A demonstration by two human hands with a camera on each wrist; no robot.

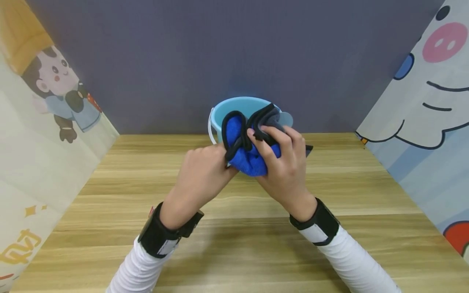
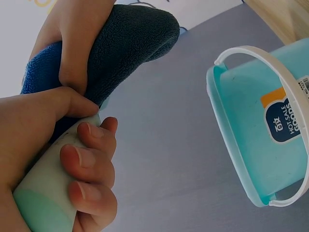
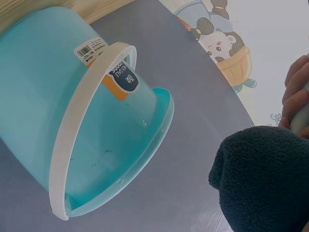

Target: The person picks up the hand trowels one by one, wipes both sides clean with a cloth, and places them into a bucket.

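My left hand (image 1: 199, 171) curls tightly around a pale green cylinder (image 2: 46, 191), just in front of the light blue bucket (image 1: 229, 110). My right hand (image 1: 283, 162) grips a blue-and-grey cloth (image 1: 245, 142) bunched over the cylinder's end. To wipe well, I judge I should keep the cylinder steady and twist the cloth firmly, over the bucket.

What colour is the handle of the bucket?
White. The handle arches across the light blue bucket; the right wrist view shows it best.
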